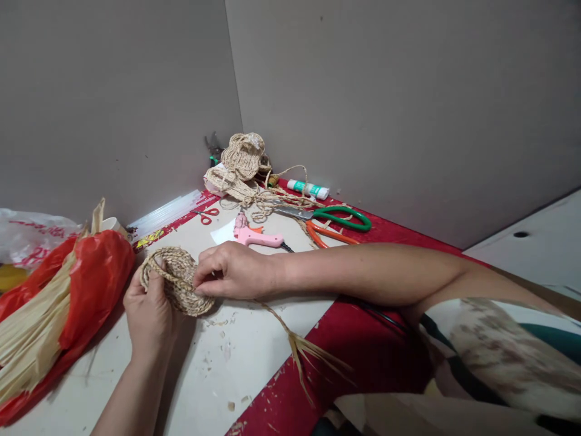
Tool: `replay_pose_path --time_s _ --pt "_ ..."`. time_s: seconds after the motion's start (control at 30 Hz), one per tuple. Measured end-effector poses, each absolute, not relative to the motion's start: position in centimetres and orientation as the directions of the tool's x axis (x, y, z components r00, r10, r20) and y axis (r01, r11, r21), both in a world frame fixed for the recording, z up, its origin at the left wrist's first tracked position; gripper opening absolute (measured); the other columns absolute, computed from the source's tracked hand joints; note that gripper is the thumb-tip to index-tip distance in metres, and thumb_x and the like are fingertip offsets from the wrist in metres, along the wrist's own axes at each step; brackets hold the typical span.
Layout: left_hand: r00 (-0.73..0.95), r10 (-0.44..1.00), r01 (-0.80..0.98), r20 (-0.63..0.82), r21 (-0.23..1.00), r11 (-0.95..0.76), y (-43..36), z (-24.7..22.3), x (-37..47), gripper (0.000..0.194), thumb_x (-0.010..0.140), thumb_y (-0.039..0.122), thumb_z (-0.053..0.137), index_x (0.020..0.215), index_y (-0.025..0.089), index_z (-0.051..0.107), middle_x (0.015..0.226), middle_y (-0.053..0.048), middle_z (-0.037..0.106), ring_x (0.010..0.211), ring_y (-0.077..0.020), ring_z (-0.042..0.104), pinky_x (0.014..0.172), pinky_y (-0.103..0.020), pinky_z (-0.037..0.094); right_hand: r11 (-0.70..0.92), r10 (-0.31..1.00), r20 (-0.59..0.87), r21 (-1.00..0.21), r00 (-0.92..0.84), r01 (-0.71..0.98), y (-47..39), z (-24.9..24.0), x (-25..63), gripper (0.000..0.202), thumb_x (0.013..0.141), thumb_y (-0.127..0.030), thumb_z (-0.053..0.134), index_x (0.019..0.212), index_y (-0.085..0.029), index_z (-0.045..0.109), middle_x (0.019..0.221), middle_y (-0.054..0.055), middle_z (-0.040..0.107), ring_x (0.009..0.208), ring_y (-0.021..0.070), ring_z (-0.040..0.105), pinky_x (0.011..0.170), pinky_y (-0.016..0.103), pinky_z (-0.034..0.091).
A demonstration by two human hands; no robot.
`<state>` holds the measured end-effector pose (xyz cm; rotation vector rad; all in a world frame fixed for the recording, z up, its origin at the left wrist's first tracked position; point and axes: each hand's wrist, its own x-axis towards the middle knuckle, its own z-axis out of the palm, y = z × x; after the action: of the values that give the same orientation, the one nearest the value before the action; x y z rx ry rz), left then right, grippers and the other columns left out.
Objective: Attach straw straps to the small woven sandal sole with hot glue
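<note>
Over the white part of the desk, toward its left side, you hold a round woven piece up between your two hands. Your left hand pinches it at the left rim, with the thumb on the near side. Your right hand has thumb and fingers pressed together at its right edge, but which strand this grip pinches, I cannot tell. From below your right forearm comes a cord with split ends; whether it joins the piece is hidden. I judge that the piece is light, springy and rough, so it should hardly slip, yet strong squeezing could bend its shape or loosen a strand. The thick braided rim seems the best place to take hold. Beyond your right hand lies a pink glue gun.
</note>
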<state>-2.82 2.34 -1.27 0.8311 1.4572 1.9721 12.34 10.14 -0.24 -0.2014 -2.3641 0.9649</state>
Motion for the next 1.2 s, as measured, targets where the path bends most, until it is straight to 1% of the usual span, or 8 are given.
replay_pose_path --time_s 0.2,0.37,0.67,0.73,0.9,0.97,1.13,1.2 --pt "-0.653 0.747 -0.112 0.12 0.961 -0.252 2.3 -1.1 -2.5 0.029 0.067 0.04 0.08 0.082 0.017 0.071 0.08 0.001 0.068 0.065 -0.0101 0.058 0.066 -0.024 0.051 0.763 0.412 0.474 -0.646 -0.779 0.01 10.1 -1.3 12.0 0.008 0.082 -0.018 0.067 0.082 -0.013 0.073 0.074 0.0 0.059 0.069 0.0089 0.055 0.066 0.022 0.04" --pt "-0.647 0.753 -0.094 0.119 0.968 -0.234 2.2 -1.4 -2.8 0.028 0.067 0.039 0.081 0.083 0.017 0.073 0.08 0.0 0.07 0.065 -0.0102 0.059 0.068 -0.024 0.051 0.814 0.418 0.468 -0.573 -0.778 0.093 10.1 -1.5 11.9 0.012 0.085 -0.024 0.063 0.086 -0.015 0.072 0.082 0.002 0.061 0.074 0.0109 0.056 0.067 0.024 0.039" --pt "-0.618 0.784 -0.177 0.061 0.96 -0.215 2.2 -0.8 -2.3 0.027 0.063 0.034 0.083 0.081 0.016 0.072 0.075 -0.002 0.071 0.074 -0.0178 0.066 0.072 -0.031 0.055 0.99 0.139 0.603 -0.104 -0.785 0.096 10.1 -1.7 12.2 0.027 0.096 -0.024 0.043 0.091 -0.015 0.068 0.09 0.007 0.062 0.082 0.0155 0.053 0.067 0.028 0.038" --pt "-0.617 0.785 -0.178 0.049 0.964 -0.199 2.1 -0.8 -2.4 0.027 0.064 0.034 0.082 0.082 0.016 0.072 0.075 -0.002 0.071 0.075 -0.0185 0.067 0.072 -0.031 0.055 0.986 0.165 0.598 -0.126 -0.784 0.111 10.2 -1.8 12.1 0.026 0.096 -0.025 0.044 0.092 -0.015 0.067 0.091 0.007 0.062 0.083 0.0156 0.053 0.067 0.027 0.038" --pt "-0.637 0.769 -0.135 0.06 0.973 -0.188 2.2 -1.0 -2.6 0.029 0.064 0.036 0.083 0.082 0.015 0.073 0.075 -0.002 0.071 0.072 -0.0167 0.066 0.072 -0.031 0.056 0.939 0.298 0.575 -0.318 -0.762 0.128 10.3 -2.0 11.9 0.018 0.093 -0.027 0.053 0.092 -0.016 0.066 0.089 0.004 0.061 0.084 0.0142 0.055 0.069 0.026 0.04" --pt "-0.63 0.775 -0.157 0.047 0.97 -0.187 2.2 -1.0 -2.6 0.03 0.062 0.036 0.083 0.08 0.015 0.073 0.074 -0.002 0.071 0.07 -0.0168 0.066 0.071 -0.031 0.056 0.956 0.254 0.615 -0.275 -0.746 0.098 10.4 -2.2 11.9 0.02 0.094 -0.028 0.052 0.091 -0.016 0.067 0.087 0.005 0.062 0.083 0.0142 0.055 0.07 0.026 0.041" --pt "-0.543 0.839 -0.245 -0.04 0.963 -0.113 2.1 -0.8 -2.3 0.031 0.061 0.034 0.084 0.082 0.015 0.072 0.071 -0.002 0.07 0.071 -0.0195 0.067 0.068 -0.031 0.055 1.0 0.018 0.732 -0.026 -0.681 -0.002 10.6 -2.4 12.0 0.029 0.099 -0.027 0.042 0.092 -0.014 0.068 0.089 0.006 0.065 0.08 0.0142 0.053 0.073 0.027 0.042" --pt "-0.515 0.856 -0.253 -0.049 0.962 -0.097 2.0 -0.8 -2.1 0.031 0.061 0.032 0.084 0.085 0.015 0.073 0.072 -0.003 0.07 0.07 -0.0199 0.068 0.068 -0.031 0.055 1.0 -0.01 0.746 0.012 -0.665 -0.001 10.7 -2.4 12.0 0.031 0.1 -0.027 0.041 0.092 -0.014 0.068 0.09 0.006 0.066 0.08 0.0142 0.053 0.073 0.027 0.042"
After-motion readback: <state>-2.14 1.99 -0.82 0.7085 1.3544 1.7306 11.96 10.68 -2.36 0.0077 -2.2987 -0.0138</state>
